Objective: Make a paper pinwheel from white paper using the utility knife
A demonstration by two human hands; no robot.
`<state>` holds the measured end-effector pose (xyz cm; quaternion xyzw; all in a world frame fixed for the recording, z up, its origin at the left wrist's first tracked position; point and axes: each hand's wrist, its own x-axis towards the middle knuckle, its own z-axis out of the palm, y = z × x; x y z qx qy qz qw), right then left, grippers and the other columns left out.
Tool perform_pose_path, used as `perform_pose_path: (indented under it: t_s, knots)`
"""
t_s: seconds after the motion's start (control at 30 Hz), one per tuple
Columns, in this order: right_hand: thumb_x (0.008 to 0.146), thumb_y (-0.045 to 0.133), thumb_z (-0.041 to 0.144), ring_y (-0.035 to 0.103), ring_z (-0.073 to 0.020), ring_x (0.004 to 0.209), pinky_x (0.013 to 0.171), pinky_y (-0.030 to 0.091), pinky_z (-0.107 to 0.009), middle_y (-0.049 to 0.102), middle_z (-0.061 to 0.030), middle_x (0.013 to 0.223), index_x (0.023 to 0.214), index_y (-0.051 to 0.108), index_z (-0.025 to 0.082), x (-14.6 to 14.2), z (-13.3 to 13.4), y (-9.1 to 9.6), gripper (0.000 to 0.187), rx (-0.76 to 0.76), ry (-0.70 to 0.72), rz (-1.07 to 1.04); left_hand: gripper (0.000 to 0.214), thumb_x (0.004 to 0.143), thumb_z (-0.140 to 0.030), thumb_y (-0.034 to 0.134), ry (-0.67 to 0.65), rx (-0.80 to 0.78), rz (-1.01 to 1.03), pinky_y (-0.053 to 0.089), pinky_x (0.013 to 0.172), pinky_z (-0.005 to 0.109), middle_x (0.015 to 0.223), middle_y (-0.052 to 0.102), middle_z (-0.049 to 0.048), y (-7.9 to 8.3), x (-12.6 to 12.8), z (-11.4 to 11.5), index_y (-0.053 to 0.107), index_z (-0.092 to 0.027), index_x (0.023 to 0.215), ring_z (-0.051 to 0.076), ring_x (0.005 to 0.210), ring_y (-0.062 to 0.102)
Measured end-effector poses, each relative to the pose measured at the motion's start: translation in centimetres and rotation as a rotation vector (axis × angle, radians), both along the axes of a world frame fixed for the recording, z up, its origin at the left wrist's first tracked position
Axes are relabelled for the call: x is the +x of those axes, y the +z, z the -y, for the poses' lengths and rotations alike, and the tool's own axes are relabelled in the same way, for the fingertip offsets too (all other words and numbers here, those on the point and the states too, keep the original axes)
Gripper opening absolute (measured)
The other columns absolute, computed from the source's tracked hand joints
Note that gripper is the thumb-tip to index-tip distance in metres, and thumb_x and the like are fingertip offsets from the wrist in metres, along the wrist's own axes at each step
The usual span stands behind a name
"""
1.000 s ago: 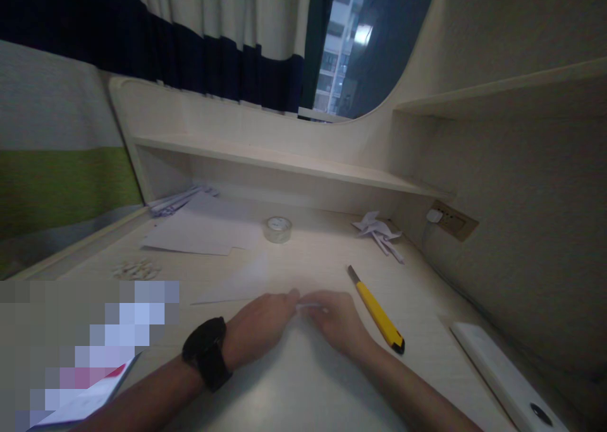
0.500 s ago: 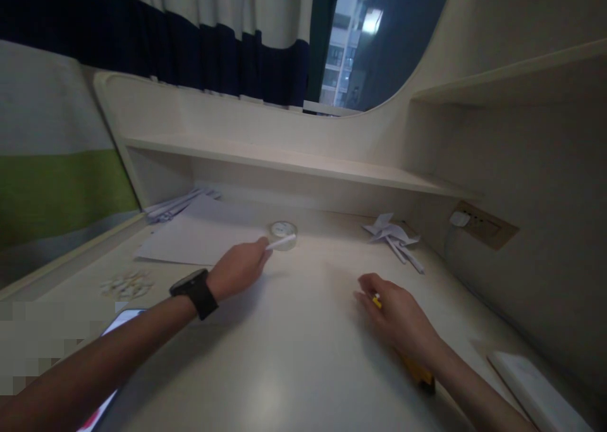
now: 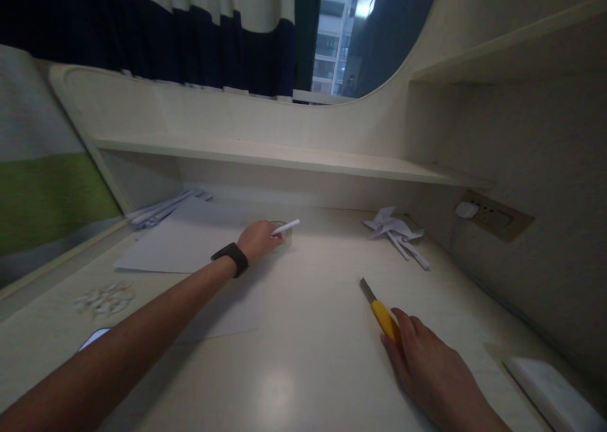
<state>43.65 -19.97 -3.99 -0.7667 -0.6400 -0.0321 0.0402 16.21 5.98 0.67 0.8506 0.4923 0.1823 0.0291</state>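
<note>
My left hand (image 3: 258, 239), with a black watch on its wrist, is closed around a thin white paper stick (image 3: 288, 227) that points to the right. Its fingers are over a roll of clear tape (image 3: 284, 242) on the desk and partly hide it; I cannot tell whether they touch the roll. At the lower right, my right hand (image 3: 429, 365) grips a yellow utility knife (image 3: 385, 320) by its handle. The blade is out and points away toward the back left.
White paper sheets (image 3: 165, 242) and rolled paper (image 3: 164, 209) lie at the back left. A paper pinwheel (image 3: 391, 226) with sticks is at the back right. Shell-like pieces (image 3: 105, 299), a phone (image 3: 95, 338) and a white slab (image 3: 554, 388) lie nearer. A low shelf (image 3: 284, 157) overhangs the back.
My left hand has moved a little farther forward to the tape roll with the paper stick. My right hand has shifted right and nearer, and the knife's blade now shows.
</note>
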Motion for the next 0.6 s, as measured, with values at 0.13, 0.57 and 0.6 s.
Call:
perform_pose_path:
  t_s: [0.13, 0.57, 0.6]
  knots:
    - [0.09, 0.031, 0.024, 0.063, -0.0257, 0.081, 0.075, 0.048, -0.039, 0.059, -0.02, 0.104, 0.125, 0.045, 0.004, 0.2, -1.2, 0.4, 0.043, 0.073, 0.024, -0.094, 0.025, 0.082, -0.034, 0.052, 0.011, 0.023, -0.004, 0.034, 0.054, 0.024, 0.066, 0.067, 0.0048, -0.2, -0.3, -0.2, 0.07, -0.018, 0.077, 0.017, 0.06, 0.058]
    - [0.084, 0.05, 0.027, 0.043, -0.0073, 0.042, 0.043, 0.032, -0.018, 0.054, 0.0025, 0.06, 0.095, 0.063, 0.015, -8.4, -23.2, 2.5, 0.02, 0.122, 0.233, -0.905, 0.032, 0.091, -0.036, 0.046, 0.01, 0.101, 0.103, 0.036, 0.058, 0.026, 0.077, 0.066, 0.0069, -2.1, -0.5, 0.5, 0.068, -0.015, 0.081, 0.018, 0.068, 0.058]
    - [0.084, 0.051, 0.027, 0.044, -0.0069, 0.043, 0.043, 0.032, -0.017, 0.055, 0.0023, 0.061, 0.095, 0.064, 0.015, -9.2, -24.7, 2.5, 0.021, 0.123, 0.251, -0.903, 0.033, 0.092, -0.037, 0.045, 0.017, 0.099, 0.114, 0.036, 0.058, 0.026, 0.077, 0.066, 0.007, -2.3, -0.4, 0.5, 0.068, -0.015, 0.081, 0.018, 0.068, 0.058]
